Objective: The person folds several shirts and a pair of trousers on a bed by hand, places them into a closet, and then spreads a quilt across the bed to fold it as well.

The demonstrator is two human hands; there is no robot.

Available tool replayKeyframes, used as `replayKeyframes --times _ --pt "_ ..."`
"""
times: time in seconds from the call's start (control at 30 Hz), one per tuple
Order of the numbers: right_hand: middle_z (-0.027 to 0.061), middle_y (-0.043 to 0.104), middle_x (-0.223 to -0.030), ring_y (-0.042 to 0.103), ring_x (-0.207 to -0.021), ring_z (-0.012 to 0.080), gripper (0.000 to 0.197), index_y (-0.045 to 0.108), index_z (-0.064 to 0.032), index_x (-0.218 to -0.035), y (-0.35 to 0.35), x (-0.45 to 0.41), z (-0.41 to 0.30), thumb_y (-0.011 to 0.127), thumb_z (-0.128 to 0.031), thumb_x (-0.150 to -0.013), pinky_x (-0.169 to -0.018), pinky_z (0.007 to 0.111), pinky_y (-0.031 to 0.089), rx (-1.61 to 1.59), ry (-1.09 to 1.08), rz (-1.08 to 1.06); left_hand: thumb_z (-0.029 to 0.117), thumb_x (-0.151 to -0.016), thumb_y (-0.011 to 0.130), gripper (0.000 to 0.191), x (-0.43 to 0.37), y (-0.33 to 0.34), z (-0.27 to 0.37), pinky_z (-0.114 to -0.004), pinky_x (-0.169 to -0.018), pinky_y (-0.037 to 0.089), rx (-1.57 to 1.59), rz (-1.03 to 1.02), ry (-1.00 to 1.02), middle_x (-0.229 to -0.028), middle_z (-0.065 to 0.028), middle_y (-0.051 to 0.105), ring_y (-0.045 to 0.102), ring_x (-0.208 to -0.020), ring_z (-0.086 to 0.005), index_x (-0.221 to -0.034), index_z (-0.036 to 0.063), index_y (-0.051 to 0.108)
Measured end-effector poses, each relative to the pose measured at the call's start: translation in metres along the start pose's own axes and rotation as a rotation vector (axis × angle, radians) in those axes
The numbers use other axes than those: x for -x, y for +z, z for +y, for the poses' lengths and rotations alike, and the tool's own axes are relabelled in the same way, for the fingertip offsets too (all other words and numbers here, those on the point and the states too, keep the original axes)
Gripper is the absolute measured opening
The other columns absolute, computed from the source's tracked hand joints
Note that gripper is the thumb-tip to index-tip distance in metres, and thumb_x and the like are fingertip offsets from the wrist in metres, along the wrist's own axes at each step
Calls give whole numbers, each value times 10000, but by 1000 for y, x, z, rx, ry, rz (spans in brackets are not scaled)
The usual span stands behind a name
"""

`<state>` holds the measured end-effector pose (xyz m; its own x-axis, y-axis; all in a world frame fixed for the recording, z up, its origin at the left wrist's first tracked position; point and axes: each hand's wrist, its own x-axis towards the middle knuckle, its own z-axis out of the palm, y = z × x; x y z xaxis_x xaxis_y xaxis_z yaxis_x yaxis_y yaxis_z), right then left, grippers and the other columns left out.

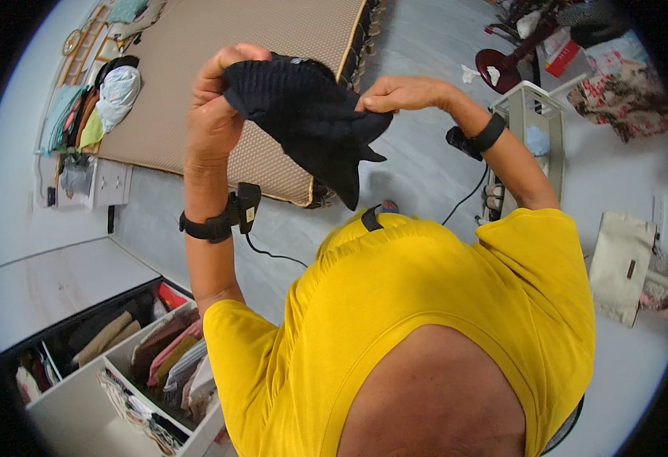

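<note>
A piece of black ribbed knit clothing (305, 108) is held up between my two hands, in front of the yellow shirt (414, 285). My left hand (217, 105) grips its ribbed end, fingers curled over the top edge. At the other end, my right hand (394, 96) pinches the fabric between thumb and fingers. The cloth sags in the middle, and a pointed corner hangs down. Its exact kind cannot be made out. Each wrist carries a black strap with a small device.
A bed with a beige quilted mattress (208, 85) lies beyond my hands. Folded clothes (77, 117) stand by its headboard. At lower left, an open cabinet drawer (82, 417) holds clothes. A grey rack (556, 131) and a cream bag (622, 263) are at the right.
</note>
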<state>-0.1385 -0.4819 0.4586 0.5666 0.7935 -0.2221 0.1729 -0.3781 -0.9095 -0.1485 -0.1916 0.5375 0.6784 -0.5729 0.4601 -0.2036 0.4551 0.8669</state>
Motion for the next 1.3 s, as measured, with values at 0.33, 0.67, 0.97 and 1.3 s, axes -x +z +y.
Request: replayKeyframes --times 0.33,0.67,0.97,1.3 --pt "44 530 -1035 486 -1008 235 324 634 -76 -1009 26 -100 22 668 -128 -690 -827 388 394 611 -468 327 -9 -772 624 152 19 23 23 -246 -800 422 -218 65 -93 -992 -98 557 516 -885 -143 -690 68 522" --pt "-8 600 -876 447 -1070 214 409 653 -149 -1034 5 -70 50 594 -70 -637 -930 515 247 1150 -401 167 -63 -706 596 203 77 0 41 -207 -689 338 -466 201 -267 -857 -26 480 424 -773 -99 -665 55 436" --pt "73 612 -908 445 -1015 244 307 650 -134 -997 20 -34 27 680 -205 -700 -935 545 215 869 -67 -182 -158 -592 431 203 94 -19 40 -217 -636 323 -494 190 -339 -782 -24 465 409 -721 -111 -680 24 420" --pt "-19 502 -770 494 -819 145 223 518 -94 -750 0 -27 57 624 -264 -849 -728 353 389 359 -467 162 -136 -566 434 192 116 -36 58 -213 -598 295 -615 152 -428 -702 15 409 391 -667 -96 -696 4 456"
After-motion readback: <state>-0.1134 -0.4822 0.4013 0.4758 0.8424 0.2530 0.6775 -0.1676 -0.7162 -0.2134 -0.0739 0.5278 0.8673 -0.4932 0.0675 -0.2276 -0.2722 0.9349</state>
